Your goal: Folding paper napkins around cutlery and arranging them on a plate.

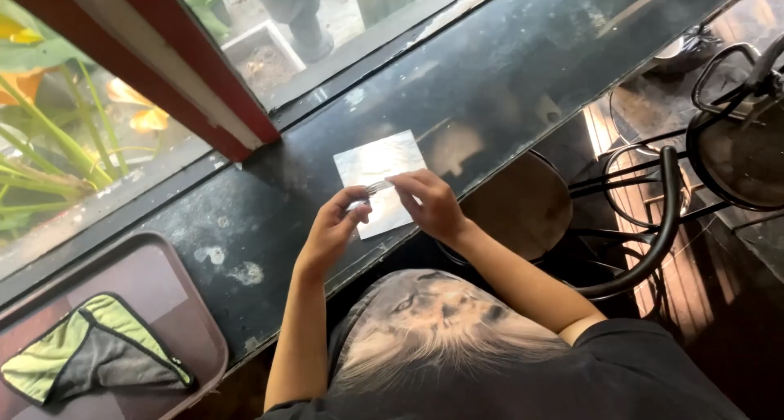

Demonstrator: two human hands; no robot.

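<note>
A shiny square sheet, like foil or glossy paper, lies flat on a black counter by the window. My left hand and my right hand meet over its near edge. Together they pinch a small, thin, silvery piece between thumbs and fingertips. The piece is too small to tell what it is. Both forearms reach up from the bottom of the view.
A brown tray at the lower left holds a folded green and grey cloth. Round dark stools with bent metal backs stand under and beside the counter. A red window frame and glass run along the counter's far side.
</note>
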